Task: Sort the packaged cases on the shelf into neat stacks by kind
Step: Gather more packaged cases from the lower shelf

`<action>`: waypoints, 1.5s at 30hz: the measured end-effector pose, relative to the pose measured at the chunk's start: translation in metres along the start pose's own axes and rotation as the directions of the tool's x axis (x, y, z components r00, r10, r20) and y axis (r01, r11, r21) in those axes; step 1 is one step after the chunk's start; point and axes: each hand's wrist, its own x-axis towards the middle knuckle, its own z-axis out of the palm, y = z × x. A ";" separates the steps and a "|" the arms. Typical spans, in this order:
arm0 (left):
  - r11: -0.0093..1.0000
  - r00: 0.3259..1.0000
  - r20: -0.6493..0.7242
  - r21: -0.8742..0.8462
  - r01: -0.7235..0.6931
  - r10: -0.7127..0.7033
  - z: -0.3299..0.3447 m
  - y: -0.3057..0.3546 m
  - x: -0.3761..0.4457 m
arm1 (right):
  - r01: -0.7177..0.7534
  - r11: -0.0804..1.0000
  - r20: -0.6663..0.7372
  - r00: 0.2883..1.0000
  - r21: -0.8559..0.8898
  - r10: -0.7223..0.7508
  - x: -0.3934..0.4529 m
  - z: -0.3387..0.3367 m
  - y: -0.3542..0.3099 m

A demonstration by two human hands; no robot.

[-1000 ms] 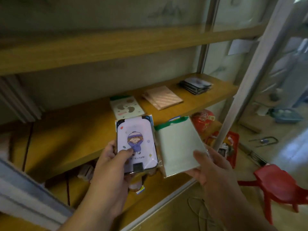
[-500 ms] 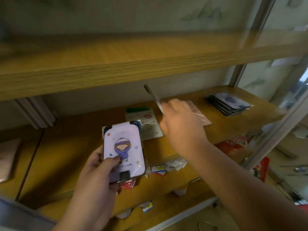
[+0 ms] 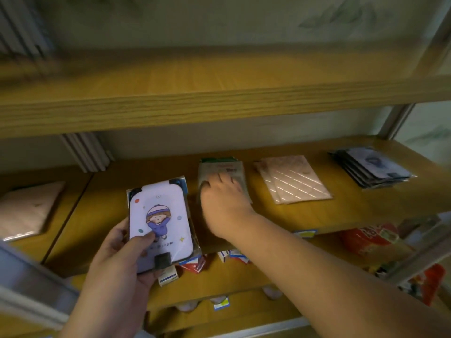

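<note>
Lilac case [image 3: 161, 225] in clear wrap, pinched near its lower edge by the left hand [image 3: 122, 259] before the shelf [image 3: 341, 215]. Right hand [image 3: 223, 201] lies flat, fingers straight, on the green-topped stack [image 3: 220, 167]. Cases look light, stiff, slippery; hold by the edges.

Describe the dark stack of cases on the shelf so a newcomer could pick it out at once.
On the middle wooden shelf, look to its far right end, past the pink diagonally striped packets. There sits the dark stack of cases: several layers high with dark edges and a pale printed top, unlike the flatter pink and green-topped piles beside it.
</note>
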 end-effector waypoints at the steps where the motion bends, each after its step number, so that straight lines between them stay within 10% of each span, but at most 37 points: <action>1: 1.000 1.000 -0.012 -0.007 0.001 -0.001 0.002 -0.002 -0.001 | 0.028 0.999 -0.002 1.000 0.045 -0.028 -0.002 0.001 0.004; 10: 0.999 1.000 -0.010 0.042 0.020 -0.020 0.046 -0.024 -0.014 | -0.056 0.899 -0.181 0.972 0.435 0.148 -0.069 0.004 0.089; 31: 0.902 0.914 0.392 0.424 -0.077 -0.106 0.381 -0.158 -0.004 | -0.448 0.851 -0.062 0.875 0.274 0.480 -0.251 -0.016 0.328; 38: 0.621 0.956 0.293 0.750 -0.227 -0.004 0.450 -0.196 0.019 | -0.458 0.824 0.008 0.875 0.334 0.483 -0.294 -0.015 0.362; 42: 0.256 0.952 0.304 0.917 -0.305 0.044 0.449 -0.207 0.022 | -0.456 0.814 0.026 0.877 0.359 0.479 -0.306 -0.009 0.373; 45: 0.243 0.952 0.298 0.920 -0.307 0.074 0.442 -0.209 0.017 | -0.448 0.814 0.015 0.879 0.370 0.477 -0.304 -0.009 0.373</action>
